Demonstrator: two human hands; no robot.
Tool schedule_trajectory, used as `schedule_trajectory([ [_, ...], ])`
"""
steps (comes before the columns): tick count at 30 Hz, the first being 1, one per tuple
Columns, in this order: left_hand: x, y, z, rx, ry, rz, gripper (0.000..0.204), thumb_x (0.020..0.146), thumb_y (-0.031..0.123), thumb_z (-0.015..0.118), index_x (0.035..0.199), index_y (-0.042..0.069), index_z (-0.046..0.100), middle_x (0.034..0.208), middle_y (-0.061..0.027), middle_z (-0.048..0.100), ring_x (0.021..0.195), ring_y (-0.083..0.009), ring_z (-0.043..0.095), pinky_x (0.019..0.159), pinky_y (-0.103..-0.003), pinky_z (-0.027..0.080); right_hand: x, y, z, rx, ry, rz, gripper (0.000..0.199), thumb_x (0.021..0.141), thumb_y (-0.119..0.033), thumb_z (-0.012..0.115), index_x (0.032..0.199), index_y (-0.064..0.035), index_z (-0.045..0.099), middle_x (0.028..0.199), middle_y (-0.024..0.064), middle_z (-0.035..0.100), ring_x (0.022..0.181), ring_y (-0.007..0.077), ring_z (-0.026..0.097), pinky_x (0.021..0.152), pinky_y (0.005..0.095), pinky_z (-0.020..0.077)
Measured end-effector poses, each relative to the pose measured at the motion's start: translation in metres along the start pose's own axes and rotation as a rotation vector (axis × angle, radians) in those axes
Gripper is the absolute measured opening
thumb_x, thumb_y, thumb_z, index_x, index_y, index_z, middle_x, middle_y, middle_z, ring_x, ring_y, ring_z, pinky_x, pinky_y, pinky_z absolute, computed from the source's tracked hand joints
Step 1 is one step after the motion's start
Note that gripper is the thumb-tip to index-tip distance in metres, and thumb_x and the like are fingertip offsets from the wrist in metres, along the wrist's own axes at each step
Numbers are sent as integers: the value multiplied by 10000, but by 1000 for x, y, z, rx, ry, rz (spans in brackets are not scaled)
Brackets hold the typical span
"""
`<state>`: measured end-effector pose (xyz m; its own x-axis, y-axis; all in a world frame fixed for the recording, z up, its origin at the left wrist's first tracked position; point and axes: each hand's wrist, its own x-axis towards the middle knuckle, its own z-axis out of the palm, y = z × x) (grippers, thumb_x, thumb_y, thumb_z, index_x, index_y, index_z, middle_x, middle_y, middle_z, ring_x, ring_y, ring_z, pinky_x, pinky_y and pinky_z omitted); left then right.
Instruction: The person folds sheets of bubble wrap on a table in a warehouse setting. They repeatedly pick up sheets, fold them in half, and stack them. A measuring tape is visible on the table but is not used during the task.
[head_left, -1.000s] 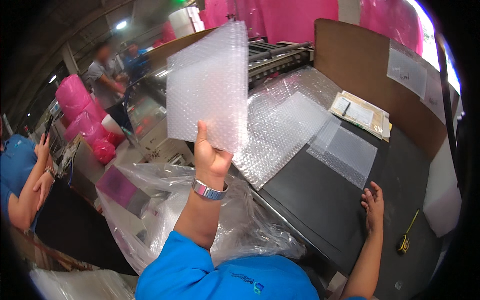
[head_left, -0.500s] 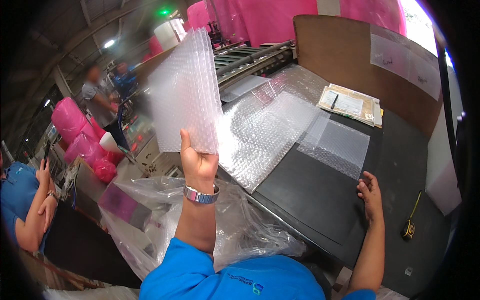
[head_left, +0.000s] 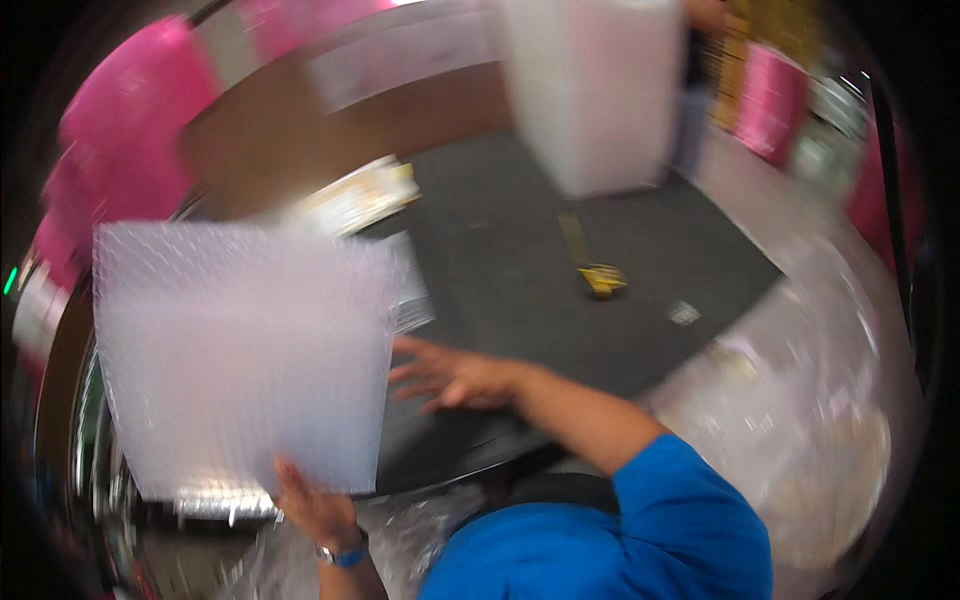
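My left hand (head_left: pixel 318 512), with a metal watch at the wrist, grips the lower edge of a stack of clear bubble wrap sheets (head_left: pixel 240 350). The stack stands upright and hides much of the table's left side. Beside its right edge is my right hand (head_left: pixel 455 382), fingers spread and holding nothing; whether the fingertips touch the stack I cannot tell. A smaller bubble wrap piece (head_left: pixel 412 290) lies on the black table (head_left: pixel 490 220), partly covered by the stack. The picture is smeared by motion.
A yellow tape measure (head_left: pixel 602 280) and a pile of papers (head_left: pixel 365 197) lie on the table. A brown board (head_left: pixel 260 130) rises behind it. At the far edge stands a tall whitish block (head_left: pixel 610 100). Clear plastic (head_left: pixel 790 400) covers the right side; pink wrapped bundles (head_left: pixel 140 120) stand left.
The view has swung to the right. My left hand has carried the bubble wrap stack along over the table, and my right hand has come close to the stack's edge.
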<state>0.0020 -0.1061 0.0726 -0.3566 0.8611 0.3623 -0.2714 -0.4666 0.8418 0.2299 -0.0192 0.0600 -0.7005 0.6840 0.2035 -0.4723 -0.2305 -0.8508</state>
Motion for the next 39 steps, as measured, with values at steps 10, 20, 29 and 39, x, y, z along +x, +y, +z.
schedule_trajectory([
  [10, 52, -129, 88, 314, -1263, -128, 774, 766, 661, 385, 1147, -11, 424, 884, -100, 556, 741, -186, 536, 655, -307, 439, -160, -6, -27, 79, 1103, -591, 322, 729, -108, 665, 1013, 9, 568, 992, 106, 595, 936, 204, 556, 814, 366, 455],
  [20, 63, -148, 78, 366, -949, -359, 294, 859, 234, 511, 1077, 38, 488, 866, -31, 535, 662, -66, 473, 586, -193, 390, -446, -133, 29, -371, 1453, -1218, 610, 780, -396, 559, 1225, -18, 380, 1185, 181, 473, 1070, 332, 469, 907, 462, 389],
  [29, 65, -148, 71, 403, -947, -358, 297, 841, 198, 546, 1081, 33, 491, 898, -15, 506, 735, -63, 461, 619, -196, 391, -548, 102, -70, 381, 2665, -1048, 710, 731, -419, 606, 1258, -32, 328, 1203, 240, 417, 1094, 388, 420, 903, 437, 388],
  [39, 61, -135, 71, 337, -900, -295, 274, 811, 198, 578, 1030, 40, 530, 853, -44, 580, 767, -100, 550, 669, -228, 439, -538, 50, -31, -388, 3366, 76, 764, 702, -400, 644, 1280, -43, 294, 1195, 280, 390, 1091, 423, 403, 895, 419, 387],
])
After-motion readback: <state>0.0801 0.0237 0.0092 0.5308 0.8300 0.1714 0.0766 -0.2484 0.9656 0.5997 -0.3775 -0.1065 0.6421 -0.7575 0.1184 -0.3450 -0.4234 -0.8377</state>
